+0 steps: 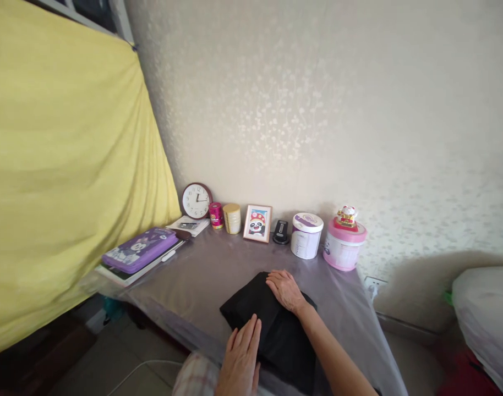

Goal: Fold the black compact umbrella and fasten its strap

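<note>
A piece of black cloth (272, 335), folded into a rough rectangle, lies across the near part of the table; its exact kind does not show. Flat on its far edge rests my right hand (285, 290), fingers stretched out and pointing left. My left hand (242, 352) is at the cloth's near left side, its fingers extended and held side by side, touching or just over the fabric. Neither hand grips the cloth. Part of it is hidden under my right forearm.
The table (185, 280) has a plastic cover. Along the wall stand a clock (196, 201), a pink can (216, 215), a yellow-lidded jar (232, 219), a framed panda picture (257, 224), a black device (280, 232), and two tubs (306, 242). A purple case (140, 249) lies left.
</note>
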Available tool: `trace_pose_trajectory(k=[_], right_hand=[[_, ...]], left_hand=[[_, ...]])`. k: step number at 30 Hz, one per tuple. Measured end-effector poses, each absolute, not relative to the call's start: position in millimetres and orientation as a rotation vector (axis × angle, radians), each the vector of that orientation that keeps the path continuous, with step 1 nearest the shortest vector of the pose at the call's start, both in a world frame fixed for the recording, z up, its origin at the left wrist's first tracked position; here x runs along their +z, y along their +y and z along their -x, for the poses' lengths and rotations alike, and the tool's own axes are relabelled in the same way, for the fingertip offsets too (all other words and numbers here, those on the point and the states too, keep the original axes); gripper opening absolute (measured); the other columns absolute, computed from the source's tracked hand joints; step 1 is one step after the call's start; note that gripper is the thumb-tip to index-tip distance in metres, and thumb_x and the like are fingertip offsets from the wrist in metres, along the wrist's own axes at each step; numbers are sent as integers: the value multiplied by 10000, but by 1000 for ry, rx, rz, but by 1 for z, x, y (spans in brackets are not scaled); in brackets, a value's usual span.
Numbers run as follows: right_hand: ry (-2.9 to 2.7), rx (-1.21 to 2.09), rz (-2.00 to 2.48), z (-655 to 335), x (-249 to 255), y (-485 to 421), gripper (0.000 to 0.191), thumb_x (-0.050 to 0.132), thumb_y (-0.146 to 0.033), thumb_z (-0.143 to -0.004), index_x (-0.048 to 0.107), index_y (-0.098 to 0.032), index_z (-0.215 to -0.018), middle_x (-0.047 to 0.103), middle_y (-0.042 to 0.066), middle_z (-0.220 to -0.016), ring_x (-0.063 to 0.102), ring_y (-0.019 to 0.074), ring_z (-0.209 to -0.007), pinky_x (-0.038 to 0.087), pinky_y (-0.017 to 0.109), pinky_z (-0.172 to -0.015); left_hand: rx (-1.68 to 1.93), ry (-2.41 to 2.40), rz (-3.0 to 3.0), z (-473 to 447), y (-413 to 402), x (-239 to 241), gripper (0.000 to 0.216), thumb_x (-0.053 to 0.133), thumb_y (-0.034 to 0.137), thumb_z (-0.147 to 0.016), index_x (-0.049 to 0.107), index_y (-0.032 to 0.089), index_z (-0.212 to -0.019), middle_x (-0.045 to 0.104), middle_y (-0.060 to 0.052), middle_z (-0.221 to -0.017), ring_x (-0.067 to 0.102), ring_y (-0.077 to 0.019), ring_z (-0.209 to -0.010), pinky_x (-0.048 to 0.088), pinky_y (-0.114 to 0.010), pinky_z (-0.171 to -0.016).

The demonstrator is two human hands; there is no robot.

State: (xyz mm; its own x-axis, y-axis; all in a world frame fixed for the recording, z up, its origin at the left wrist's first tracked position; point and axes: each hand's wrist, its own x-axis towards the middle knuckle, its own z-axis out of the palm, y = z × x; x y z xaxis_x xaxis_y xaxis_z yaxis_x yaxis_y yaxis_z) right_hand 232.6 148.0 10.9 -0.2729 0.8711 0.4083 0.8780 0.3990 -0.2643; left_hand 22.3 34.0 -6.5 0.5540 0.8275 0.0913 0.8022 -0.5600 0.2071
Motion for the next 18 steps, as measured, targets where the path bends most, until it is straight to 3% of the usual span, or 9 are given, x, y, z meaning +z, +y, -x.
trace_pose_trajectory(k=[4,7,10,13,18], right_hand=[[-2132,46,1531,-238,7,157,294,396,-257,-958,677,-233,-1038,687,33,-1097,538,195,-1135,365,363,-1001],[-2099,71,1526,-239,3,156,295,393,-256,-954,675,-223,-1036,683,40,-1106,532,208,-1143,374,372,-993],[-2051,105,1507,-238,2,152,294,391,-253,-950,676,-222,-1017,683,50,-1107,529,217,-1147,371,404,-998],[-1976,159,1471,-234,3,150,281,410,-260,-937,684,-221,-986,688,59,-1096,532,232,-1149,360,447,-1011],[-1757,306,1388,-245,13,148,318,466,-413,-894,699,-203,-950,670,97,-1134,555,254,-1139,363,460,-1025]], left_hand=[[205,1498,-2549,-20,36,0,795,422,124,-693,192,137,-1454,217,-36,-1518,309,-243,-1349,248,-414,-1103],[231,1557,-2574,-20,34,-3,871,460,125,-647,163,224,-1460,267,-14,-1508,442,-280,-1240,361,-436,-1005],[168,1623,-2546,-24,32,-8,939,426,48,-607,97,235,-1467,244,-51,-1514,610,-245,-1026,489,-343,-792],[189,1602,-2485,-28,32,-9,961,385,-7,-595,67,226,-1472,239,-79,-1514,683,-174,-854,513,-242,-658],[389,1439,-2420,-17,38,7,917,407,-22,-588,201,173,-1460,442,-82,-1415,545,-162,-1175,458,-208,-911]])
